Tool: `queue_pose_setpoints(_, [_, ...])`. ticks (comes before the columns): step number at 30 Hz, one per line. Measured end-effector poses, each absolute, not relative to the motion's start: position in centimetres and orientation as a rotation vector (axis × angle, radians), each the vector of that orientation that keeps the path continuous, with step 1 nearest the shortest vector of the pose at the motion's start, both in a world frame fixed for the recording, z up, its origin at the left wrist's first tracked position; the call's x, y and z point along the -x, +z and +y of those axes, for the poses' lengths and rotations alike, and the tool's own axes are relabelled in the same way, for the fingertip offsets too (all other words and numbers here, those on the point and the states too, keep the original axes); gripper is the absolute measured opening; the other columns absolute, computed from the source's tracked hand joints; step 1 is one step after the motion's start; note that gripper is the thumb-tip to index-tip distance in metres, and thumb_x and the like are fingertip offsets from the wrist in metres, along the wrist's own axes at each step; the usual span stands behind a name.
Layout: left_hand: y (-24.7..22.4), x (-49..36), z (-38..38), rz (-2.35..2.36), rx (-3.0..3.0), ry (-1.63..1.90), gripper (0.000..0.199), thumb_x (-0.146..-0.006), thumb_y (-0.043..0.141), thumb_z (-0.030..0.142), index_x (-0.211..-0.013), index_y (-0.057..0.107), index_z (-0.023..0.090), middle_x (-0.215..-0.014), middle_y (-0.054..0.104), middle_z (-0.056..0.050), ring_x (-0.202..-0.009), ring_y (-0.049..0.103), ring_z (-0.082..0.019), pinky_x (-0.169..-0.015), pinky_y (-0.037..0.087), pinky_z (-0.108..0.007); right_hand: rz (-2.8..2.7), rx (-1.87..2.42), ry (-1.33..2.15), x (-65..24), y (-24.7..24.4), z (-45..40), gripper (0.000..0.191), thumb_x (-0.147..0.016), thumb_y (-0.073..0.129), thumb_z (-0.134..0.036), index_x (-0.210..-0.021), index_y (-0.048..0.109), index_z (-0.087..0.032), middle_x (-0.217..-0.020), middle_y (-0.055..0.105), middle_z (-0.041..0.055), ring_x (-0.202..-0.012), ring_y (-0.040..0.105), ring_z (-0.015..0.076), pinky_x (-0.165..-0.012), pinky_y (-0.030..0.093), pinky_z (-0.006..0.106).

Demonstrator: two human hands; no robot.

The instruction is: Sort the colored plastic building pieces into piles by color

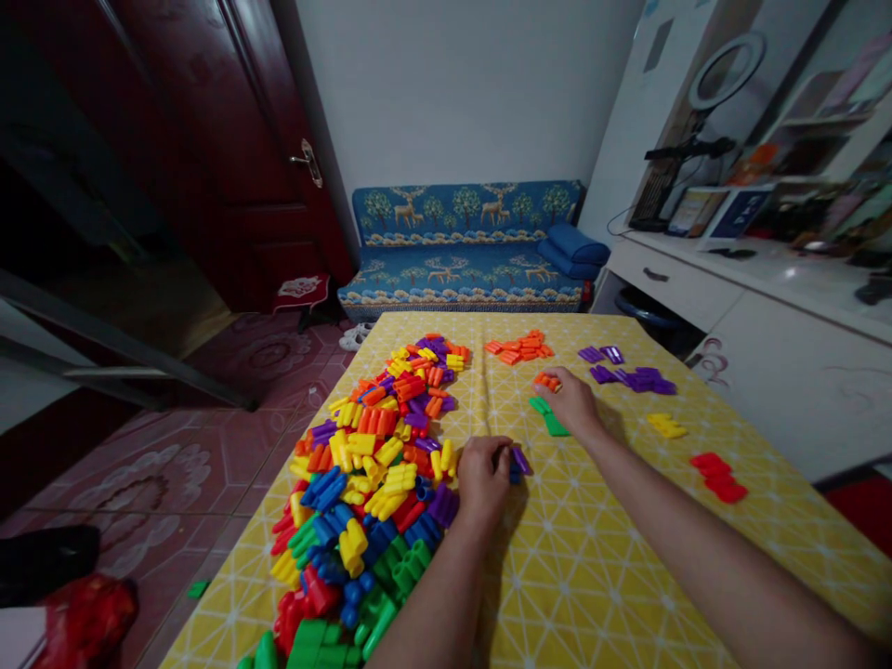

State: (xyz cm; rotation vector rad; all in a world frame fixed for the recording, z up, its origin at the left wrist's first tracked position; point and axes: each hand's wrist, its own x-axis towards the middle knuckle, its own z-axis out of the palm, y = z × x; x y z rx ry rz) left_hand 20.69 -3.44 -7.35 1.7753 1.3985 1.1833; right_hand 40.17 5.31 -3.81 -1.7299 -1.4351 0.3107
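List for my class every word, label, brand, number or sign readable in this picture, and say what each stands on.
No text can be read in this picture.
Blue-and-white box on the white cabinet: any print is too blurred to read.
Plastic pieces on the yellow tablecloth: no lettering can be made out.
Sofa cover: deer and trees, no legible words.

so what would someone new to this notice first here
Probably the big multicoloured heap of plastic blocks along the left side of the yellow tablecloth. Next, perhaps, the right hand holding an orange block just above the green blocks in the picture. Behind the table, the blue sofa with its deer and trees stands out against the pale wall.
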Motion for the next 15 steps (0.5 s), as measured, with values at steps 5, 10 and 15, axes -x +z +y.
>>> queue_pose_setpoints(5, [-7.5, -20.8, -3.3, 1.383, -1.755, 1.197, 0.022, -0.083, 0.057, 0.012, -0.092, 0.074, 0.021, -0.088, 0.073, -0.005, -0.089, 0.063, -0.021, -0.083, 0.046, -0.034, -1.341, 1.767, 0.410, -42.7, -2.8, 10.5, 0.028, -0.068, 0.063, -0.020, -0.096, 0.066, -0.014, -0.081, 0.071, 0.0068, -0.063, 0.064, 0.0168, -0.061, 0.052, 0.028])
queue_pose_setpoints(10, [-7.0, -20.9, -3.4, 1.375, -1.754, 1.187, 0.023, -0.082, 0.056, 0.011, -0.090, 0.075, 0.021, -0.086, 0.073, -0.005, -0.089, 0.062, -0.021, -0.084, 0.045, -0.036, -1.440, 1.613, 0.442, -37.8, -2.7, 9.2, 0.034, -0.075, 0.057, -0.017, -0.108, 0.066, -0.015, -0.112, 0.069, 0.0124, -0.089, 0.067, 0.0202, -0.081, 0.054, 0.034])
queue_pose_setpoints(15, [-7.3, -20.9, -3.3, 1.379, -1.693, 1.162, 0.022, -0.078, 0.058, 0.010, -0.090, 0.074, 0.019, -0.089, 0.072, -0.007, -0.092, 0.062, -0.025, -0.084, 0.047, -0.039, -1.960, 1.256, 0.770, -28.2, -2.6, 5.7, 0.020, -0.074, 0.061, -0.013, -0.088, 0.073, -0.020, -0.092, 0.074, 0.0024, -0.089, 0.068, 0.0172, -0.083, 0.052, 0.029])
